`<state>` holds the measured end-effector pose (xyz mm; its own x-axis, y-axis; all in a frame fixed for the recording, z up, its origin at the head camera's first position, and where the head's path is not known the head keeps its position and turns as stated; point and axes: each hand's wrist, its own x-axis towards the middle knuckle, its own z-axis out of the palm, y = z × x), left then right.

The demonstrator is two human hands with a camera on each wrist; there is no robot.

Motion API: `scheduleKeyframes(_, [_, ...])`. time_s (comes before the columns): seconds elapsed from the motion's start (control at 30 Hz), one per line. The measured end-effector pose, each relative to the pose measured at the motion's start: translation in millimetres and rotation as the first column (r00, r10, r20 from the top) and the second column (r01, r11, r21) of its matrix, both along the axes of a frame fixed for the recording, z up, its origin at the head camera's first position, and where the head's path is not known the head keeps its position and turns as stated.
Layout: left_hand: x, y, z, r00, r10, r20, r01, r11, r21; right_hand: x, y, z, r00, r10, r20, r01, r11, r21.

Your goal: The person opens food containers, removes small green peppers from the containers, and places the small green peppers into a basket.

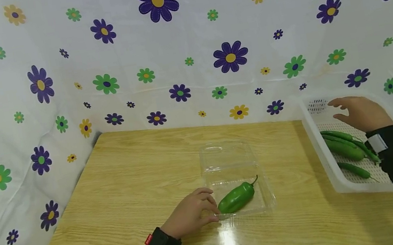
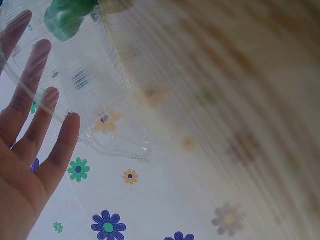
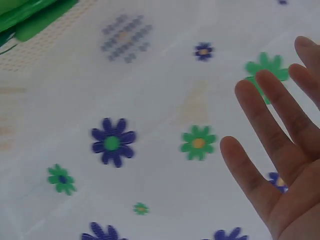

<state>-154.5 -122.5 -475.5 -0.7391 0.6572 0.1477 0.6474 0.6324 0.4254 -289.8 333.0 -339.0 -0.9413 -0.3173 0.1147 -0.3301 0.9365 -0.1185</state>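
A large green pepper [image 1: 237, 198] with a thin stem lies in a clear plastic clamshell box [image 1: 264, 189], whose lid is folded back. At the box's near left corner, my left hand [image 1: 191, 212] touches the edge beside the pepper. The left wrist view shows that hand [image 2: 30, 135] with its fingers extended against the clear plastic. Over the white basket [image 1: 324, 162] at the right, my right hand [image 1: 364, 112] is raised above several green peppers and a cucumber-like vegetable [image 1: 344, 149]. Its fingers [image 3: 262, 120] are spread and hold nothing.
A wooden tabletop [image 1: 131, 171] carries the box and basket. Behind it and at both sides hangs a white cloth [image 1: 182, 34] printed with purple, green and yellow flowers. The basket's tall perforated wall stands near the table's right side.
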Motion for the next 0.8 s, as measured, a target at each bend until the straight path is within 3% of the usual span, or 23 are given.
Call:
scheduleKeyframes(0.13, [0.4,-1,1.1,1.0,0.004,0.005,-0.004,1.0,-0.002,27.4,-40,10.4,0.977,0.15,-0.152,-0.159,0.986,-0.05])
scheduleKeyframes(0.2, [0.7,-2,1.8,1.0,0.008,0.005,-0.008,1.0,-0.001,38.3,-62,11.9,0.944,0.246,-0.221,-0.262,0.964,-0.044])
scheduleKeyframes(0.3, [1.2,-1,3.5,1.0,0.008,0.009,-0.009,1.0,0.008,52.6,-94,11.9,0.898,0.366,-0.247,-0.384,0.923,-0.03])
scheduleKeyframes(0.43, [1.7,0,4.4,1.0,0.005,0.01,-0.005,1.0,0.014,71.0,-131,2.0,0.832,0.496,-0.248,-0.512,0.859,0.001])
scheduleKeyframes(0.6, [1.5,1,4.3,1.0,0.01,0.014,-0.01,1.0,0.006,86.4,-170,-24.5,0.736,0.649,-0.193,-0.644,0.759,0.097])
scheduleKeyframes(0.8, [0.5,1,2.9,1.0,0.002,0.009,-0.003,1.0,0.01,90.3,-200,-61.2,0.663,0.746,-0.062,-0.723,0.66,0.206])
